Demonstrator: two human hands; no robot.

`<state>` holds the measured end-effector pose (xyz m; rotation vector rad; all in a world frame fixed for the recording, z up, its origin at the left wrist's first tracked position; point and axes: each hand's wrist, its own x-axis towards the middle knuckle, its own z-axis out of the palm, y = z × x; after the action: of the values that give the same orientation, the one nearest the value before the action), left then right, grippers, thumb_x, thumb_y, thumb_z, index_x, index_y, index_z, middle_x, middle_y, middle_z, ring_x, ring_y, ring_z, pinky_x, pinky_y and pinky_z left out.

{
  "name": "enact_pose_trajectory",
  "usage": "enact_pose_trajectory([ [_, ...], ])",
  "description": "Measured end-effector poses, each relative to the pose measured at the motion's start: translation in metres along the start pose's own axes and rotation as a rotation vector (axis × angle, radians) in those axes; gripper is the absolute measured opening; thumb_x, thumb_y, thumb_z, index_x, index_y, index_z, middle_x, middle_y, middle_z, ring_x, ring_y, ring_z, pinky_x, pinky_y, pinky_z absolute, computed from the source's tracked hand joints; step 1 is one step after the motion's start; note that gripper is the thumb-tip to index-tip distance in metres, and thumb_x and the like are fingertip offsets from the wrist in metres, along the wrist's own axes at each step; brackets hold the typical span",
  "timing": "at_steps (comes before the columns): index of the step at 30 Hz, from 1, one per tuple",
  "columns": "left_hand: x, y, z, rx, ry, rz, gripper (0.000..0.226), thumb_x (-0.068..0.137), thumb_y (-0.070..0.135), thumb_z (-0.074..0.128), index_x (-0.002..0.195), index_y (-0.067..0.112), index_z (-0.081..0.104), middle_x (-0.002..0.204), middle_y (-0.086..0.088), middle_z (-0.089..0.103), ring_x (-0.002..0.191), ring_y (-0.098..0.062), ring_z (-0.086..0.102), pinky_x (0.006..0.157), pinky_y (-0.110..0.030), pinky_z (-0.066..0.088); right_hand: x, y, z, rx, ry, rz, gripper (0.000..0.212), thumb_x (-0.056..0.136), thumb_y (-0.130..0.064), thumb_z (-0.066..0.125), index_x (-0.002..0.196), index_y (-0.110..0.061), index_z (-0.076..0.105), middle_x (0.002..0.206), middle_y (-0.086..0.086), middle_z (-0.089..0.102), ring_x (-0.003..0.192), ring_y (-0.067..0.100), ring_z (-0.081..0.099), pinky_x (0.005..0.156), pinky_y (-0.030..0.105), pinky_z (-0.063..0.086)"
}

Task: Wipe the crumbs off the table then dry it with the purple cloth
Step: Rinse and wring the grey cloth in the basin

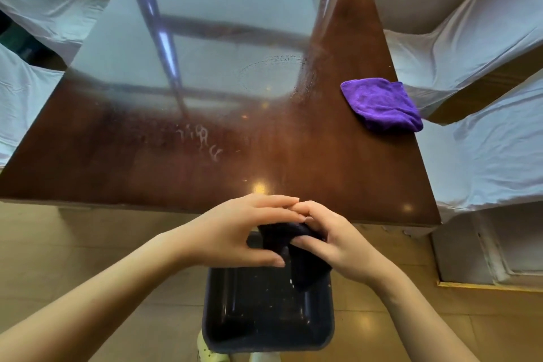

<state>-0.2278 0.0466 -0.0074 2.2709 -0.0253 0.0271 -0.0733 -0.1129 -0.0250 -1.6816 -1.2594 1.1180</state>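
Note:
A glossy brown table (pixel 338 156) fills the upper view, its top streaked with wet smears and droplet marks. Near its right edge lies the folded purple cloth (pixel 382 104), untouched. In front of the table's near edge, my left hand (pixel 244 232) and my right hand (pixel 332 241) both grip a dark navy cloth (pixel 305 267), which is bunched between them. The cloth hangs over a dark square bin (pixel 264 344) on the floor. Small light crumbs speckle the inside of the bin.
Chairs in white covers stand to the right (pixel 476 47) and left (pixel 35 3) of the table. A white cabinet base (pixel 493 253) sits at the lower right. Tan floor tiles (pixel 88 244) surround the bin. A pale green shoe (pixel 211 354) shows beside the bin.

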Motion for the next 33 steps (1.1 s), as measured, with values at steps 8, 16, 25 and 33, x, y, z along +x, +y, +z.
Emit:
enact_pose_trajectory([
  [8, 0.0, -0.019, 0.05, 0.198, -0.06, -0.06, 0.026, 0.086, 0.036, 0.055, 0.111, 0.03, 0.055, 0.108, 0.009, 0.062, 0.095, -0.007, 0.056, 0.078, -0.02, 0.043, -0.022, 0.044, 0.025, 0.028, -0.005, 0.111, 0.021, 0.087, -0.024, 0.06, 0.105, -0.03, 0.052, 0.107, -0.008, 0.063, 0.106, 0.008, 0.06, 0.091, 0.028, 0.05],
  [16, -0.008, -0.068, 0.138, -0.234, 0.264, -0.673, 0.006, 0.087, 0.022, 0.058, 0.088, 0.022, 0.064, 0.081, 0.014, 0.062, 0.077, 0.002, 0.057, 0.065, -0.008, 0.04, -0.044, 0.136, 0.067, -0.139, 0.137, 0.356, 0.034, 0.088, -0.041, 0.055, 0.121, -0.039, 0.047, 0.125, -0.016, 0.054, 0.117, 0.0, 0.047, 0.099, 0.023, 0.04],
  [25, -0.016, -0.092, 0.173, -0.917, 0.386, -1.055, 0.022, 0.095, 0.021, 0.044, 0.091, 0.025, 0.065, 0.098, -0.003, 0.064, 0.093, -0.022, 0.061, 0.063, -0.027, 0.054, -0.021, 0.187, 0.088, -0.096, 0.125, 0.413, 0.019, 0.088, -0.027, 0.058, 0.106, -0.029, 0.064, 0.105, -0.008, 0.067, 0.097, 0.007, 0.059, 0.085, 0.027, 0.047],
  [33, -0.026, -0.1, 0.183, -0.874, 0.203, -1.126, 0.028, 0.082, 0.042, 0.059, 0.098, 0.019, 0.064, 0.099, -0.009, 0.069, 0.094, -0.027, 0.065, 0.091, -0.042, 0.05, 0.003, 0.206, 0.081, -0.081, 0.064, 0.573, 0.016, 0.092, -0.032, 0.05, 0.082, -0.033, 0.061, 0.082, -0.013, 0.063, 0.082, 0.009, 0.06, 0.066, 0.022, 0.04],
])
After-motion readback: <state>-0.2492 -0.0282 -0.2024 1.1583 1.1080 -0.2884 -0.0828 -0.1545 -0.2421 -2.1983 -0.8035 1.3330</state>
